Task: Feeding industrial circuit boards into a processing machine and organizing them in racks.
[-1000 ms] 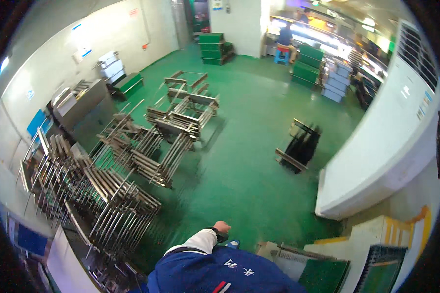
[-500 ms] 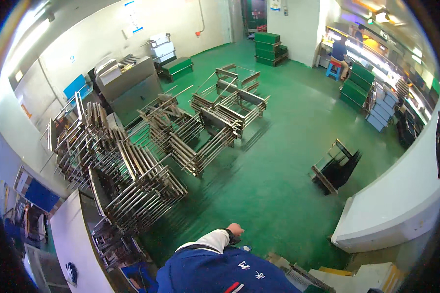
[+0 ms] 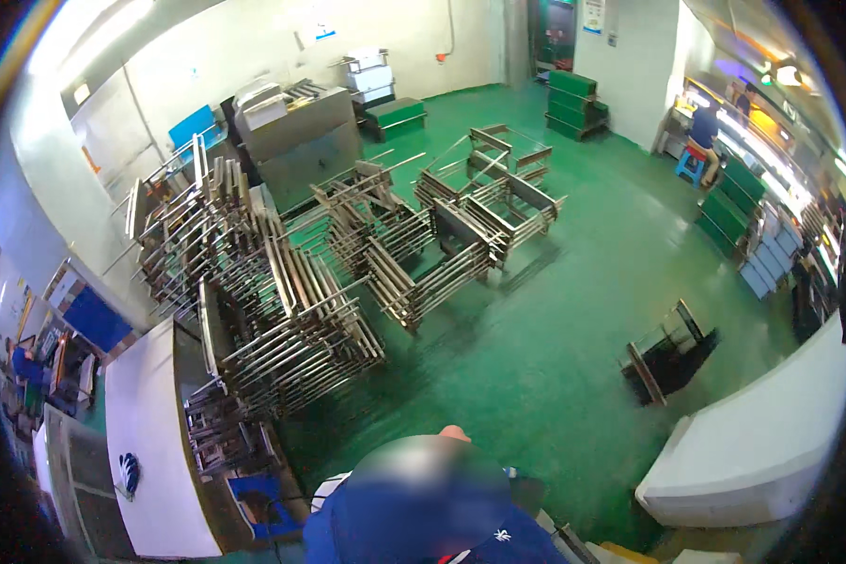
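Observation:
A small part of what looks like my left hand (image 3: 454, 433) shows at the lower middle, in front of my blue top (image 3: 367, 517). A smeared white patch covers the forearm, and the fingers cannot be made out. Whether the hand holds anything is hidden. My right hand does not come into the picture. Nearest to my left, past the hand, is a dense stack of metal rod racks (image 3: 301, 324) on the green floor (image 3: 526, 376).
More racks (image 3: 484, 221) stand farther off. A low dark frame (image 3: 667, 362) sits to the right, by a large white curved body (image 3: 752, 451). At left is a white panel (image 3: 146, 442) with a glove (image 3: 128, 475). A person (image 3: 704, 127) sits at a lit bench far right.
My view has turned left, so the room appears shifted to the right. Less of my left sleeve and wrist shows; the dark wristband seen before is now lost in blur.

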Motion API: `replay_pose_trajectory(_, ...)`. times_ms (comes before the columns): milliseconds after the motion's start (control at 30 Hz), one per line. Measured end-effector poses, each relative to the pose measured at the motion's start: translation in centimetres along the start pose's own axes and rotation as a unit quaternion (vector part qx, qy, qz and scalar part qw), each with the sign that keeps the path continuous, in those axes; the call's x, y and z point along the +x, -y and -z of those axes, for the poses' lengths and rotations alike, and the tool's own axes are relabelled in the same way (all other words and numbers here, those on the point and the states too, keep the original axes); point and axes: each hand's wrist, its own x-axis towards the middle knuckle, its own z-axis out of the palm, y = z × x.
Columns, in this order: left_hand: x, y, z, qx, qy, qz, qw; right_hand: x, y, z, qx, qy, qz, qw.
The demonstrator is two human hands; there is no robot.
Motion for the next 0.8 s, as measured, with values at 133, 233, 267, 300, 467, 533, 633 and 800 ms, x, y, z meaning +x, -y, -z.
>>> replay_pose_trajectory(133, 0.3, 3.7, -0.4, 0.068, -0.028, -0.136, 0.988, -2.9, -4.8, -1.8, 0.017, -0.002, -0.087, 0.996)
replay_pose_trajectory(233, 1.6, 6.2, -1.1, 0.079, 0.052, -0.168, 0.981, -2.8, -7.9, -4.6, 0.035, 0.009, -0.157, 0.987)
replay_pose_trajectory(267, 1.2, 4.6, -0.8, 0.253, 0.000, -0.236, 0.938, -4.6, -9.2, -6.2, 0.046, 0.022, -0.204, 0.978)
replay_pose_trajectory(300, 1.0, 2.5, -1.0, -0.110, 0.007, -0.085, 0.990, -5.9, -9.9, -6.8, 0.059, 0.030, -0.247, 0.967)
replay_pose_trajectory(467, 2.5, 3.3, -2.0, -0.411, 0.065, 0.117, 0.902, -6.4, -8.6, -4.8, 0.107, 0.066, -0.342, 0.931)
replay_pose_trajectory(533, -0.2, -2.8, -0.6, -0.347, 0.012, 0.144, 0.927, -7.1, -11.7, -8.7, 0.036, 0.052, -0.242, 0.968)
replay_pose_trajectory(633, -0.6, -5.6, -0.4, -0.351, 0.042, 0.163, 0.921, -7.9, -18.4, -12.3, -0.187, 0.081, -0.017, 0.979)
replay_pose_trajectory(800, -0.3, -4.2, 0.5, -0.355, 0.045, 0.168, 0.918, -7.3, -6.9, -4.8, 0.081, 0.019, -0.257, 0.963)
